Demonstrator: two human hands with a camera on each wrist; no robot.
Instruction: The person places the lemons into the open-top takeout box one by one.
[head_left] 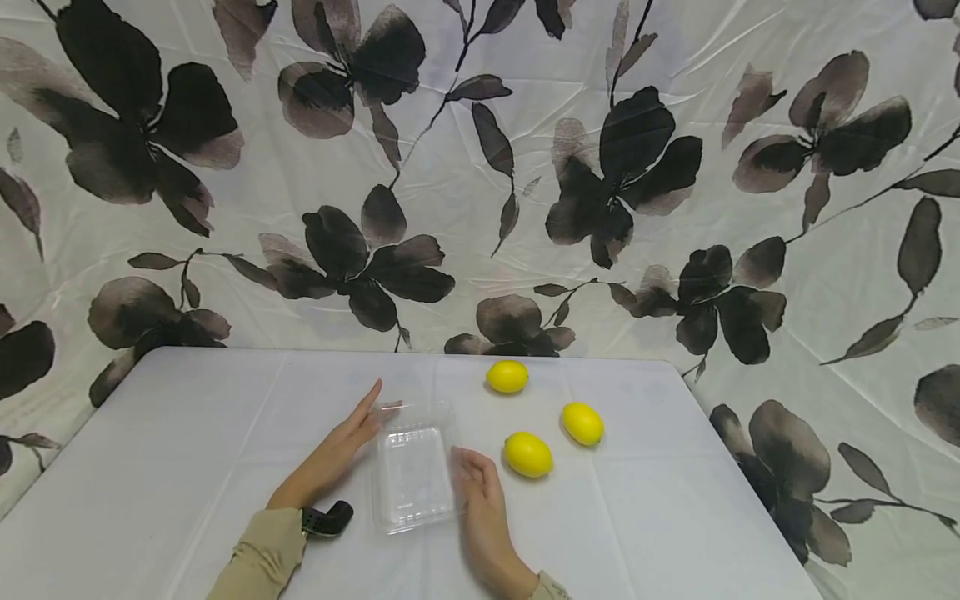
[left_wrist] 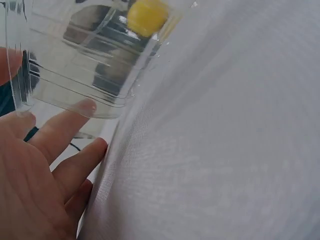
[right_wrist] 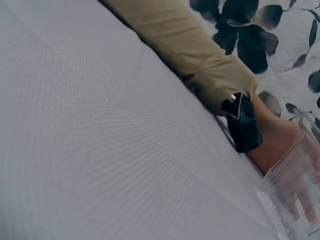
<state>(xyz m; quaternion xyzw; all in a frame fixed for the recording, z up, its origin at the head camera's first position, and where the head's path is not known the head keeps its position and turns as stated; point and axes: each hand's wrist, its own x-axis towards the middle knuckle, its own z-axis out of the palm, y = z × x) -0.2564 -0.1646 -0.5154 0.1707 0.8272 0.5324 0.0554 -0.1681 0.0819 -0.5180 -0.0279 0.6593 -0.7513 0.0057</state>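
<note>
Your right hand (head_left: 480,492) lies flat beside the clear, ribbed plastic clamshell box (head_left: 414,471), fingers straight and touching its near side wall; your left hand (head_left: 341,450) rests open against the opposite wall, fingertips (left_wrist: 86,106) on the plastic, gripping nothing. I'd keep both palms pressing evenly so the light box sits steady on the white cloth-covered table (head_left: 187,417). Beyond your right fingertips lie three yellow lemons (head_left: 528,454). Whether the lid is latched is hard to tell; the right wrist view barely shows that hand.
</note>
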